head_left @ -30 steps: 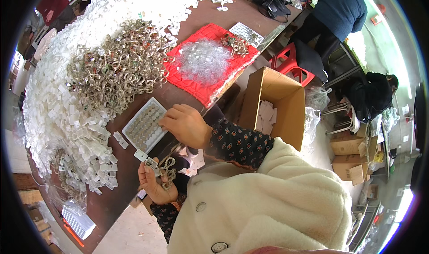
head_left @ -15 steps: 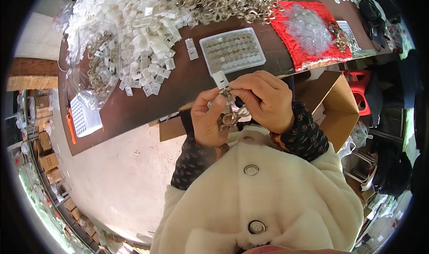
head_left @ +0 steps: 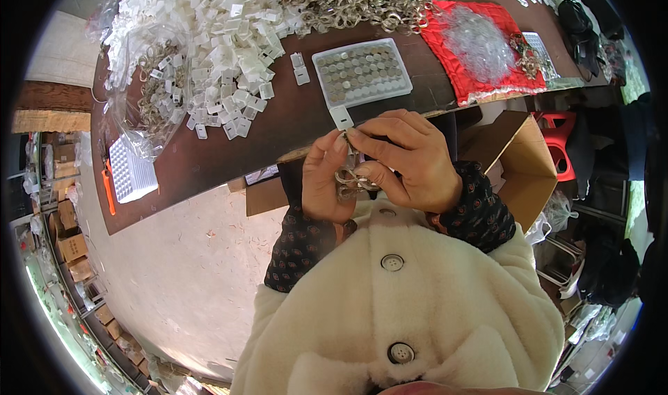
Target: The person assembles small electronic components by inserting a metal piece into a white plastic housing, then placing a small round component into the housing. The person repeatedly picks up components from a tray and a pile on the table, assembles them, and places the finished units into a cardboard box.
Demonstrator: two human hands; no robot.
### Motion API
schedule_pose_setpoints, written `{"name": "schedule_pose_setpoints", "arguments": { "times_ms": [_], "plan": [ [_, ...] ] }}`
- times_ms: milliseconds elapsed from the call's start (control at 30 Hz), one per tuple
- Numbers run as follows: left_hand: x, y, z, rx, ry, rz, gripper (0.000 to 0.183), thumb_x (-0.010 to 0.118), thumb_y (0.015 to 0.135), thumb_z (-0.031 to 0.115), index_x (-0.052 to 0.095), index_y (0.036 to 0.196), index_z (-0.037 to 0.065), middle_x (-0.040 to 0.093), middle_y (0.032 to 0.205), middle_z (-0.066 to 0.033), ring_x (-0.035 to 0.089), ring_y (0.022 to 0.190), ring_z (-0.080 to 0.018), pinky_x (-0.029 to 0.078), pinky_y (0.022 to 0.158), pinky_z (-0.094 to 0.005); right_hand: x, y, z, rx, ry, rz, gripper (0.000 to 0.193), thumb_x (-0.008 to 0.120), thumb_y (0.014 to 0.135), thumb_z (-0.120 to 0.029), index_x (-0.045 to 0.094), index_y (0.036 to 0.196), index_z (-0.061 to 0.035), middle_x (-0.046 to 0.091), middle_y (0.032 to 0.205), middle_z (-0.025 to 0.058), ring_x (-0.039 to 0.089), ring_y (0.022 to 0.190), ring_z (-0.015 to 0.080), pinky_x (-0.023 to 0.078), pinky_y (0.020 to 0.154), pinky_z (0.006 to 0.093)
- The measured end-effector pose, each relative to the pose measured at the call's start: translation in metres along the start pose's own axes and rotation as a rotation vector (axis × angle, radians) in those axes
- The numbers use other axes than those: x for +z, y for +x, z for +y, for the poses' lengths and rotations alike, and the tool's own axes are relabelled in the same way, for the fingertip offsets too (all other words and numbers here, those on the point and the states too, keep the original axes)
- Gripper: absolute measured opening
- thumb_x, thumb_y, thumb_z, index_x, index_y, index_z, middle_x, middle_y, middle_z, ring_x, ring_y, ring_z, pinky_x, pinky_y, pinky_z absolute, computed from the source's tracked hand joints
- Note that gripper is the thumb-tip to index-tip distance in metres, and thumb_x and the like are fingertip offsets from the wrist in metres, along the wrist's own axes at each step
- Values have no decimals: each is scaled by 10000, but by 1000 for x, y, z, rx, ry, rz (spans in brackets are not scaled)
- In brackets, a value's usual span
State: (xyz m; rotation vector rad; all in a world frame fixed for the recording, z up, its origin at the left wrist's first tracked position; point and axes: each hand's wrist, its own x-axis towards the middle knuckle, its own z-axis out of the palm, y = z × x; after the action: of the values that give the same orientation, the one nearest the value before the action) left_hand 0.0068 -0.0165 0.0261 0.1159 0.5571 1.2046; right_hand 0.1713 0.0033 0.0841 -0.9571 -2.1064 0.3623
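Grips a bundle of metal rings (head_left: pixel 351 181) in left hand (head_left: pixel 321 178), thumb and fingers clamped on it. Brings right hand (head_left: pixel 417 162) in from the other side, index at the lower end of a white plastic piece (head_left: pixel 341 118), thumb at the rings, thumb and index slightly apart; can't tell how firmly it's clamped. Keeps white piece on top, pointing away from the body, rings hanging below, all in front of the table edge. Can't tell the join between piece and rings, covered by fingers.

Wears cream coat (head_left: pixel 445 277), dark patterned sleeves.

Just beyond fingertips, see white tray (head_left: pixel 376 98) on brown table (head_left: pixel 229 155), rows of small round discs (head_left: pixel 358 68) in it. Left of tray, note pair of white pieces (head_left: pixel 300 69), then big pile of white pieces (head_left: pixel 233 44), then clear bag (head_left: pixel 125 110) with rings and white pieces. Near left end, see stacked white trays (head_left: pixel 133 179) beside orange-handled tool (head_left: pixel 109 190).

Past tray, see heap of rings (head_left: pixel 362 2); to its right, red cloth (head_left: pixel 433 37) under clear plastic bits (head_left: pixel 476 44). Below table edge at right, see open cardboard box (head_left: pixel 525 165) next to red seat (head_left: pixel 559 151).
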Motion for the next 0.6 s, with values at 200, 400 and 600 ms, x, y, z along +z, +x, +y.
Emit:
{"name": "schedule_pose_setpoints", "arguments": {
  "times_ms": [200, 400, 600],
  "plan": [
    [2, -5, -5, -49, 20, -45, 178, 648, 938, 117, 633, 1108, 65, 698, 1022, -98, 681, 912, -175, 578, 769, -332, 4, 3, 8, 705, 891, 88, 240, 572, 1003, -129, 631, 1147, 53, 675, 1017, 84, 626, 916, 130, 516, 820, 281],
    [-1, -5, -6, -113, 26, -107, 301, 626, 951, 226, 579, 1212, 86, 664, 1102, -68, 649, 985, -177, 559, 836, -370, 8, -1, 11, 628, 1053, 100, 123, 653, 934, -31, 655, 1042, 28, 674, 1026, 82, 649, 871, 109, 536, 723, 247],
    [9, -15, -8, -123, -62, -80, 274, 573, 1002, 264, 561, 1234, 119, 640, 1094, -30, 642, 966, -160, 551, 818, -333, 9, -7, 18, 146, 800, 33, 230, 710, 784, 88, 697, 1008, 34, 656, 1075, 163, 632, 1013, 262, 503, 887, 356]
  ]
}}
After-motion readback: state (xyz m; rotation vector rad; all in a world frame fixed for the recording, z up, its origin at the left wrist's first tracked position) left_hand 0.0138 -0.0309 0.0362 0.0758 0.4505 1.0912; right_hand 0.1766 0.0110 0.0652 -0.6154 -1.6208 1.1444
